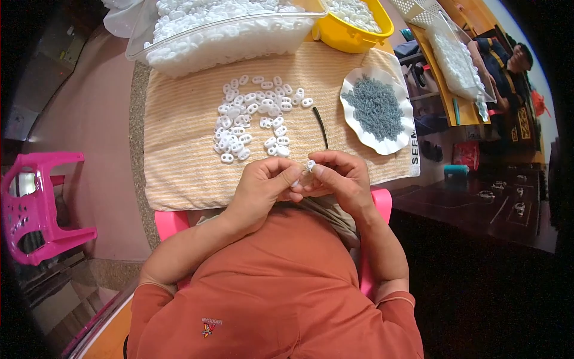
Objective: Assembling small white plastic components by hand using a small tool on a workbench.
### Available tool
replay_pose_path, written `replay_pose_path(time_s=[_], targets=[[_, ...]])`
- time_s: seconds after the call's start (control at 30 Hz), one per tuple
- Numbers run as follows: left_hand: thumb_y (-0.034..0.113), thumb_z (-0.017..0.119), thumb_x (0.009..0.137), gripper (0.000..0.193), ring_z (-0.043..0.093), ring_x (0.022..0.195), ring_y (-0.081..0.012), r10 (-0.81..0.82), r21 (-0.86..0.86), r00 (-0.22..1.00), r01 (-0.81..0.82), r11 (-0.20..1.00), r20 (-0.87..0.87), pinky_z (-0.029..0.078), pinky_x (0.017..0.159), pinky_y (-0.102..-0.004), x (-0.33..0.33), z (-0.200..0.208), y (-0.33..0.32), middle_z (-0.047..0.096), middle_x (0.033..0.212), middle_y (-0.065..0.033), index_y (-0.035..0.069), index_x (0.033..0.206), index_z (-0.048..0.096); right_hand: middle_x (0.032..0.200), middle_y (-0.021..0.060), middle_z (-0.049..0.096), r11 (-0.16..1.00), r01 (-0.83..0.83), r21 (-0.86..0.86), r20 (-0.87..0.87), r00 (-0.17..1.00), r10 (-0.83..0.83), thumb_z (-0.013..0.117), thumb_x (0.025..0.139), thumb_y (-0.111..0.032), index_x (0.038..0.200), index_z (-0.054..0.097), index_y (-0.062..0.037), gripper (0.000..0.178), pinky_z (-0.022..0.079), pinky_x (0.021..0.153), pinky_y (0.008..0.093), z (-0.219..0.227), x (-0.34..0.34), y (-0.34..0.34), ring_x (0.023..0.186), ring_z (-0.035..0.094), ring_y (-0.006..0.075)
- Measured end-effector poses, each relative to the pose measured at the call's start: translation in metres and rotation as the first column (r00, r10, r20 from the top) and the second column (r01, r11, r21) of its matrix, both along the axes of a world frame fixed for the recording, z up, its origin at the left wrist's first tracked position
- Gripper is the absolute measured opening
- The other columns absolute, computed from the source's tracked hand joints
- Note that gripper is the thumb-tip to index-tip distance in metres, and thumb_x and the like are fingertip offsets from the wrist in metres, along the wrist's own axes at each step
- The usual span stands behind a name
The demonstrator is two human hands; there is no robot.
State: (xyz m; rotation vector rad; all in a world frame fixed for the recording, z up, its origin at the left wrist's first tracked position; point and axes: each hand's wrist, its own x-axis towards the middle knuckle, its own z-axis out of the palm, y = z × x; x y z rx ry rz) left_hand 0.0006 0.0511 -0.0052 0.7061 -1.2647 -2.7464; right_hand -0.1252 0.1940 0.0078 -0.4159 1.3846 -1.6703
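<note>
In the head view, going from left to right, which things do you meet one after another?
Pink stool → loose white pieces on the striped cloth → thin black strip → white plate of grey parts → dark table.

Both forearms come up from the lower edge and angle inward, so the hands meet in front of the chest. The left hand (261, 182) is curled, knuckles up, thumb and forefinger pinched together at its right side. The right hand (339, 177) mirrors it — fingers bent, fingertips (317, 170) pressed toward the left hand's tips. The two hands touch there — wrists apart, elbows spread wide.
</note>
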Motion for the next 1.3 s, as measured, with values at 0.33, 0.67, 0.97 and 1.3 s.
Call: replay_pose_path(time_s=[0.33, 0.67, 0.97, 1.3], targets=[[0.015, 0.061, 0.094, 0.019, 0.060, 0.074, -0.0075, 0.003, -0.110, 1.000, -0.004, 0.994, -0.014, 0.051, 0.065, -0.0210, -0.001, 0.010, 0.001, 0.066, 0.085, -0.0046, -0.001, 0.103, 0.063, 0.086, 0.0115, 0.067, 0.999, 0.003, 0.034, 0.055, 0.998, -0.005, 0.058, 0.090, -0.002, 0.112, 0.060, 0.0054, 0.023, 0.059, 0.066, 0.0283, 0.000, -0.002, 0.000, 0.072, 0.066, 0.0154], [0.008, 0.059, 0.094, 0.011, 0.060, 0.072, -0.0072, 0.002, -0.343, 0.997, -0.030, 0.939, -0.081, 0.049, 0.063, -0.0198, 0.001, 0.012, 0.006, 0.066, 0.081, -0.0047, -0.003, 0.095, 0.062, 0.090, 0.0116, 0.067, 0.999, -0.044, -0.003, 0.016, 0.999, 0.044, 0.059, 0.090, -0.001, 0.111, 0.060, 0.0059, 0.022, 0.059, 0.068, 0.0283, 0.000, 0.000, 0.001, 0.073, 0.067, 0.0148], [0.014, 0.055, 0.097, 0.017, 0.054, 0.067, -0.0047, 0.011, -0.375, 0.998, -0.035, 0.926, -0.065, 0.045, 0.058, -0.0187, 0.003, 0.008, 0.007, 0.061, 0.076, -0.0010, -0.001, 0.091, 0.060, 0.093, 0.0091, 0.065, 0.999, -0.016, 0.036, 0.001, 1.000, 0.016, 0.060, 0.092, -0.004, 0.110, 0.059, 0.0050, 0.021, 0.057, 0.074, 0.0270, 0.010, 0.013, -0.004, 0.080, 0.066, 0.0144], [0.019, 0.057, 0.097, 0.019, 0.052, 0.064, -0.0048, 0.032, -0.340, 0.998, -0.051, 0.939, -0.062, 0.044, 0.058, -0.0190, 0.003, 0.009, 0.006, 0.058, 0.075, 0.0005, 0.001, 0.089, 0.060, 0.093, 0.0100, 0.064, 0.999, -0.007, -0.036, -0.113, 0.994, 0.003, 0.059, 0.092, -0.003, 0.111, 0.058, 0.0065, 0.021, 0.057, 0.073, 0.0272, 0.001, 0.016, -0.004, 0.081, 0.066, 0.0152]])
